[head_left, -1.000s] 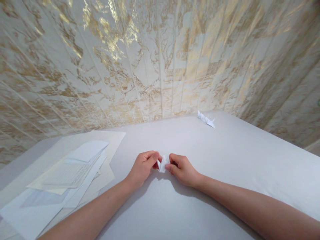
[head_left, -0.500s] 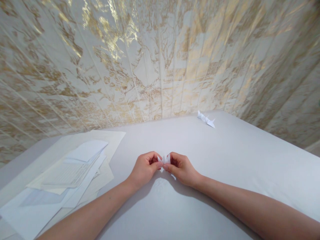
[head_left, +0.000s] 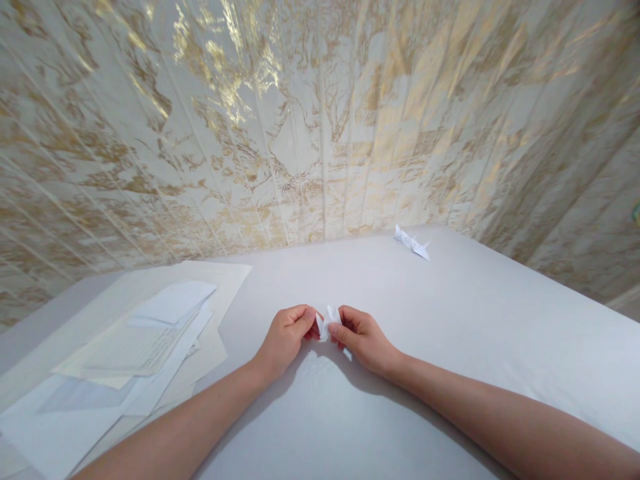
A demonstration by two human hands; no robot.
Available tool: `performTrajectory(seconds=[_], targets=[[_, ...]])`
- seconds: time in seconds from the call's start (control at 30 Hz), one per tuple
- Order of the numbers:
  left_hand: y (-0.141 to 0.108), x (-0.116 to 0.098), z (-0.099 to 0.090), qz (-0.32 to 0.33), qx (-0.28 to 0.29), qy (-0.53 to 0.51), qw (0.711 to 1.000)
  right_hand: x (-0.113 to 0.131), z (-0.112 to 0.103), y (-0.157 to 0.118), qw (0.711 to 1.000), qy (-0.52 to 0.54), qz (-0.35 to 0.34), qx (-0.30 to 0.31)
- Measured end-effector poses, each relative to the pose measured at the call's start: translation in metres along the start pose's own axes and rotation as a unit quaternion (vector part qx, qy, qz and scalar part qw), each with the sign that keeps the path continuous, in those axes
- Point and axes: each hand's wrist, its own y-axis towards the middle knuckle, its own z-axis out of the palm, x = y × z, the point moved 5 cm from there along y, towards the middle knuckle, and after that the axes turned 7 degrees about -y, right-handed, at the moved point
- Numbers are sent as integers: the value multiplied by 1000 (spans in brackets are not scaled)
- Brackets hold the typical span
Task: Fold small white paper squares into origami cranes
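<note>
A small white folded paper figure (head_left: pixel 330 320) with pointed tips is held between both hands, just above the table. My right hand (head_left: pixel 365 339) pinches its right side, the thumb lying across the front. At the figure's left tip, my left hand (head_left: pixel 287 337) is closed with thumb and forefinger pressed together; part of the tip is hidden behind the fingers. Several small white origami cranes (head_left: pixel 412 243) sit in a row toward the back right of the table.
On the left, a loose pile of white and cream paper sheets (head_left: pixel 150 347), some printed, spreads over the white table (head_left: pixel 450 320). A gold-patterned curtain (head_left: pixel 310 133) hangs behind the table's back edge.
My left thumb has moved up off the front of the paper figure toward its left tip. The figure has turned slightly in my fingers, showing more of its front.
</note>
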Motion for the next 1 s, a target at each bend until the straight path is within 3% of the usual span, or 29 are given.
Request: performTrajectory(seconds=[0.13,0.3,0.7,0.87,1.0], targets=[[2,-5,-5,21,-9,-45,999,-2,-3,1,997,75,29,-4],[3,-11,-6,36,12,5,999,-1,-5,1,991,124,48,9],[3,-10,-4,34,26,72,996,-2,-2,0,996,78,25,34],[0,-26,-2,155,56,247,955,-3,0,-2,999,-40,3,17],[-4,-35,2,238,103,314,913,-2,-1,-3,997,-75,-9,11]])
